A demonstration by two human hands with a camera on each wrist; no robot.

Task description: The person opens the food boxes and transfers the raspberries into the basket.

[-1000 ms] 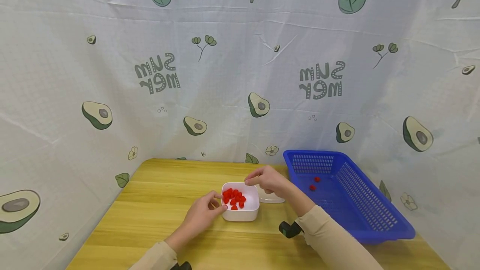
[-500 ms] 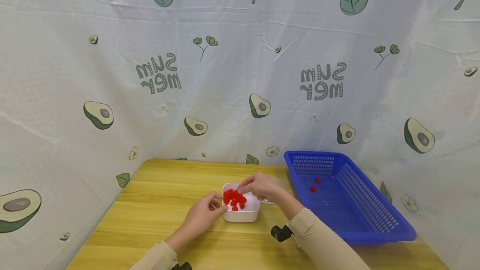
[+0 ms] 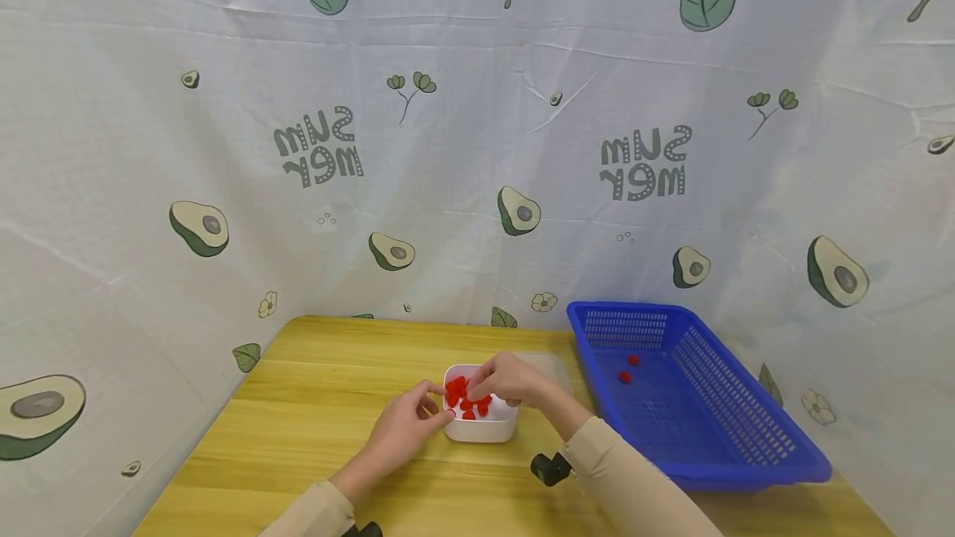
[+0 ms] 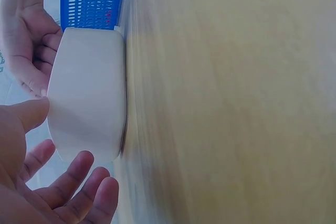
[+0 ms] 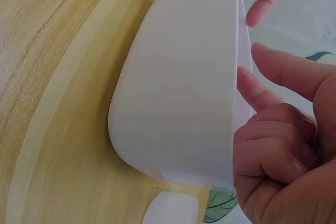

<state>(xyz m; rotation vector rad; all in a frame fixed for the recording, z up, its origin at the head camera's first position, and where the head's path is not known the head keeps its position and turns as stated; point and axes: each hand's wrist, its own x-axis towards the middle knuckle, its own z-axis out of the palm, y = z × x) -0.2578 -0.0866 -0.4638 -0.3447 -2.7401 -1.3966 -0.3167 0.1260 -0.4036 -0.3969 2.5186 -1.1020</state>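
In the head view a white box [image 3: 480,431] stands on the table, holding several small red pieces [image 3: 455,390] in its left part. My left hand [image 3: 403,425] grips the box's left side, thumb at the near corner and index finger farther back along the rim. The right hand [image 3: 510,379] reaches over the rim from the right, fingertips down among the red pieces. In the right wrist view its thumb and index finger stand apart, the other fingers curled in; no piece shows between them. The index tip is partly hidden by the box wall.
A blue basket [image 3: 753,471] stands at the right with two red pieces [image 3: 625,377] inside. A translucent lid [image 3: 548,365] lies behind the right hand. A patterned white curtain [image 3: 448,147] hangs behind the wooden table [image 3: 358,363].
My right hand has moved left and down from the box's back right corner into the box, over the red pieces. The left hand has stayed at the box.
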